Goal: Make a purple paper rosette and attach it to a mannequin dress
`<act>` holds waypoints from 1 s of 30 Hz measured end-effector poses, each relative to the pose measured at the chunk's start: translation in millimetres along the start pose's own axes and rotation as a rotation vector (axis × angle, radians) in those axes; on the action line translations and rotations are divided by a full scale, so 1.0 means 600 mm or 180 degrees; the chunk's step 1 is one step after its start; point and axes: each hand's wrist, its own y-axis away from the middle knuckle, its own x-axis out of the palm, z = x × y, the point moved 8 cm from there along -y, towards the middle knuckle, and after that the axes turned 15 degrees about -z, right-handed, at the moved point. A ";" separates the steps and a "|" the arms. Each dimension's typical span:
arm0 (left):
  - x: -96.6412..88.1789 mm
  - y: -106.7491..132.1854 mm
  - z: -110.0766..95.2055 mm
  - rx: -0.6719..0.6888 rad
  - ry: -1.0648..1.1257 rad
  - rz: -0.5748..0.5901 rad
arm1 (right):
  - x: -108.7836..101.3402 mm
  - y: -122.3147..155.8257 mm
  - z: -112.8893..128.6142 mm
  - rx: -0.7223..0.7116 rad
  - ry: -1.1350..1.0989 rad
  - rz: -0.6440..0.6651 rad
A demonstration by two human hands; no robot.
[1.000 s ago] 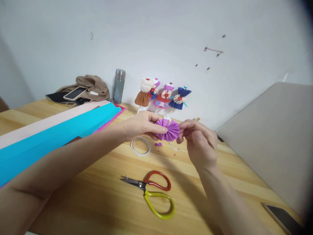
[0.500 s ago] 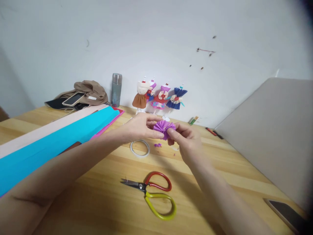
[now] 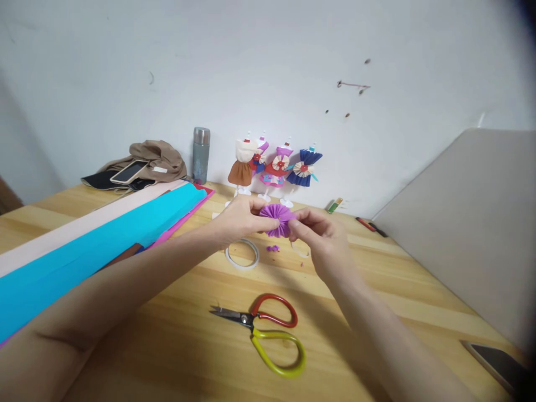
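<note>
A round pleated purple paper rosette (image 3: 277, 214) is held up over the table between both hands. My left hand (image 3: 243, 219) pinches it from the left, thumb lying across its front. From the right, my right hand (image 3: 316, 228) grips its edge between thumb and fingers. Beneath the hands lie a white ring of tape (image 3: 228, 258) and small purple scraps (image 3: 272, 248). Nearer to me rest scissors (image 3: 247, 319) with one red and one yellow-green handle loop, blades pointing left.
Long paper sheets in blue (image 3: 104, 240) and pale pink stretch along the left. At the back stand a flask (image 3: 201, 156) and several small dressed stands (image 3: 240, 173). A brown cloth (image 3: 154, 162) with a phone (image 3: 129, 172) is back left; another phone (image 3: 494, 363) lies front right.
The rosette's pleats have spread into a fuller, flatter disc facing me. My right thumb has moved from near its middle to its right edge. The view has shifted slightly.
</note>
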 end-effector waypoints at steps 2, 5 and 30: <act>-0.001 0.002 -0.005 0.0020 -0.0297 -0.0013 | 0.000 -0.002 -0.003 0.0039 0.0084 -0.0030; 0.006 0.005 -0.011 0.0076 -0.0474 0.0138 | 0.002 -0.001 -0.005 0.0109 0.0151 -0.0042; 0.006 -0.005 0.005 0.0038 -0.0808 0.0404 | -0.004 -0.006 0.023 -0.0211 0.0386 0.0290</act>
